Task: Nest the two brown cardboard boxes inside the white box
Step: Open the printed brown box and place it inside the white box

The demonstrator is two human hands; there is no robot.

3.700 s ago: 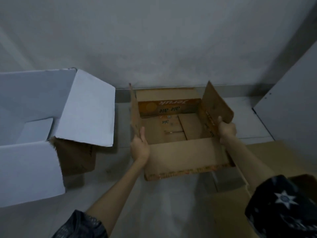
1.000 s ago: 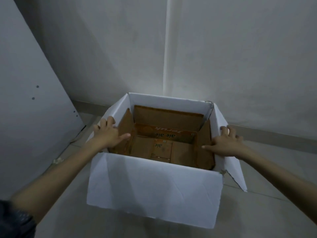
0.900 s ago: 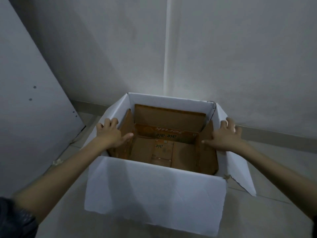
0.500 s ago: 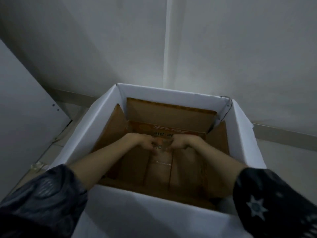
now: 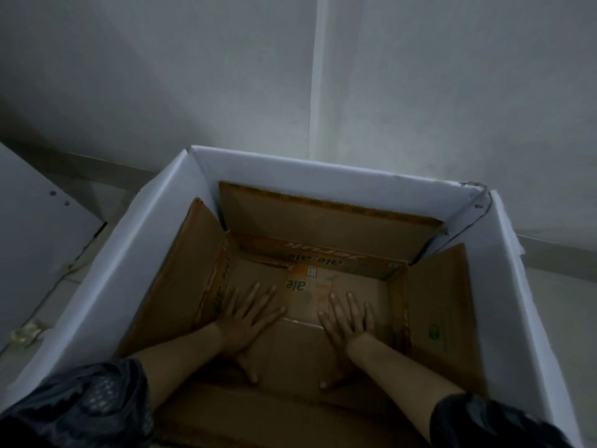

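Note:
A big white box (image 5: 106,273) stands open on the floor in the room's corner. Inside it sits a brown cardboard box (image 5: 326,227) with orange "ale ale" print, its flaps standing up along the white walls. My left hand (image 5: 247,321) lies flat, fingers spread, on the brown box's bottom left of centre. My right hand (image 5: 347,321) lies flat beside it, right of centre. Both forearms reach down over the near edge. I see only one brown box; a second one is not visible.
Grey walls meet in a corner just behind the white box. A white panel (image 5: 35,240) leans at the left. A small clear object (image 5: 27,331) and a thin cable lie on the floor by the box's left side.
My hands left the white box's side rims, went down inside, met at the middle of the brown box's bottom, then spread apart and flattened on it. The camera moved closer over the box.

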